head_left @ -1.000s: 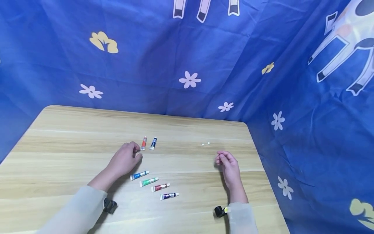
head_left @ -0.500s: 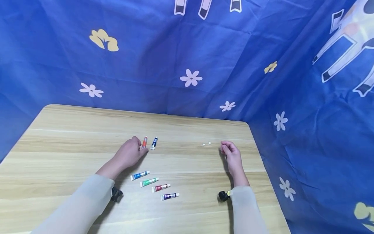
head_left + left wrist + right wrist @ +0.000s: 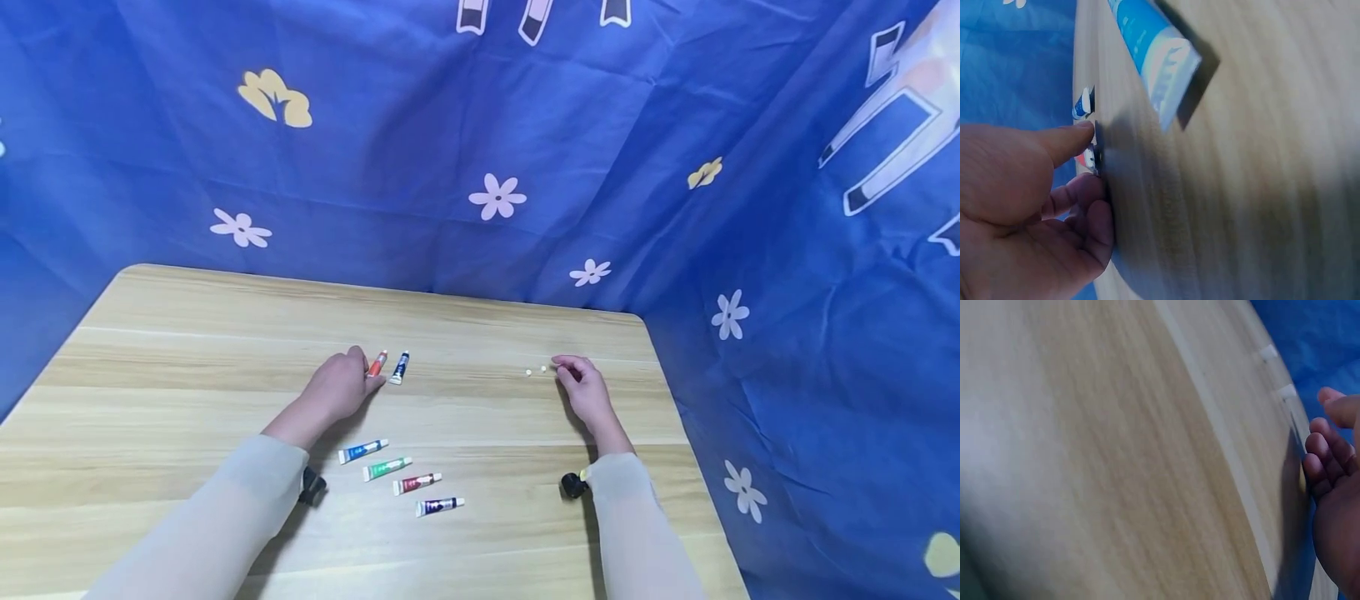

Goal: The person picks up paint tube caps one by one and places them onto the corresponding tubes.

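1. Both hands moved forward since the earlier frame; I see left hand (image 3: 341, 387) now at the orange tube (image 3: 377, 364), right hand (image 3: 583, 389) nearer the two white caps (image 3: 536, 370).
2. Counter (image 3: 187, 333) carries everything.
3. Left fingers curl, pinching the orange tube beside the navy tube (image 3: 400, 367).
4. Right hand loosely curled, holding nothing, fingertip just beside the caps.

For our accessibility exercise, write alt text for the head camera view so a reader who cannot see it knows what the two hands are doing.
On a wooden table, the left hand touches an orange paint tube lying beside a dark blue tube, while the right hand reaches toward two small white caps. Four more paint tubes lie in a diagonal row nearer the person, against a blue flowered cloth.
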A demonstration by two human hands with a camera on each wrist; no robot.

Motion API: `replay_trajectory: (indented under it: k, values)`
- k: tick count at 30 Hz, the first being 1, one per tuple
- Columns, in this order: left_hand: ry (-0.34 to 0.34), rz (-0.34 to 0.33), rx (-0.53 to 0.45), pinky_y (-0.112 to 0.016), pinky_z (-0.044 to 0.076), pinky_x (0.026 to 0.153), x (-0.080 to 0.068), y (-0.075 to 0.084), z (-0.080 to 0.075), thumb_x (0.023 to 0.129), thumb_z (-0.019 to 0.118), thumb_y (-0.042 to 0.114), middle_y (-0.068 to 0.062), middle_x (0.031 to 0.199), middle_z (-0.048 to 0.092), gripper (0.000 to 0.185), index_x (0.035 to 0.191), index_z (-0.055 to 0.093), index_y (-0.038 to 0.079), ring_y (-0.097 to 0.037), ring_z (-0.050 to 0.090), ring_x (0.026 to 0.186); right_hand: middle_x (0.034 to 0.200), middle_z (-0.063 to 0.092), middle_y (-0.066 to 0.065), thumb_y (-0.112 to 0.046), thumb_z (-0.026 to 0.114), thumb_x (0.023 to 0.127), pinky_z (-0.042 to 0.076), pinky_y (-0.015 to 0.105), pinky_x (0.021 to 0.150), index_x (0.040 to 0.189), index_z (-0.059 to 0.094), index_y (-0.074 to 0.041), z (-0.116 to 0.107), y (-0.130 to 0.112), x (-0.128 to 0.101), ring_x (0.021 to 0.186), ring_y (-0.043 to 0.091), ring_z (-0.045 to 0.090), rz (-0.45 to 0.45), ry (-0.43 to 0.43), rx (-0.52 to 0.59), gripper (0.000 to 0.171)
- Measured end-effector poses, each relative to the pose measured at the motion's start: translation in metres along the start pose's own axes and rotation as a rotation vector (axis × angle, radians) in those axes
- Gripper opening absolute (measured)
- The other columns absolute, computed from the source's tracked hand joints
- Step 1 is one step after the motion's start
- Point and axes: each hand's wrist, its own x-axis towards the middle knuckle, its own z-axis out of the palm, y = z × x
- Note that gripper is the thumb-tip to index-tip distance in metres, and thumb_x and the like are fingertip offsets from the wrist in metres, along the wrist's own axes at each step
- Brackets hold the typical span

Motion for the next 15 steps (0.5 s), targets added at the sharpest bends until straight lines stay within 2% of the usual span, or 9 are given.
replay_trajectory:
  k: [3,6,15]
  values:
    - [-0.006,0.004,-0.004,-0.048,0.054,0.073,0.002,-0.001,0.001,0.105,0.071,0.029,-0.014,0.083,0.059,0.036,0.104,0.055,-0.003,-0.029,0.057,0.074,0.123,0.067,0.012,-0.009,0.066,0.108,0.048,0.025,0.095,0.133,0.076,-0.014,0.000,0.002,0.004,0.107,0.016,0.060,-0.040,-0.020,-0.121,0.027]
    - [-0.017,0.009,0.000,-0.048,0.054,0.074,0.004,-0.003,0.001,0.105,0.070,0.028,-0.014,0.083,0.059,0.034,0.103,0.055,-0.003,-0.029,0.057,0.075,0.116,0.065,0.010,-0.010,0.067,0.107,0.048,0.027,0.091,0.134,0.076,-0.017,0.001,0.003,0.008,0.102,0.018,0.059,-0.067,-0.058,-0.193,0.029]
    - [-0.076,-0.019,-0.004,-0.049,0.055,0.076,0.007,-0.002,-0.004,0.106,0.068,0.031,-0.015,0.085,0.060,0.037,0.104,0.056,-0.004,-0.030,0.058,0.077,0.116,0.064,0.007,-0.017,0.073,0.105,0.047,0.026,0.087,0.132,0.078,-0.021,0.004,0.004,0.015,0.097,0.015,0.056,-0.032,-0.116,-0.231,0.028]
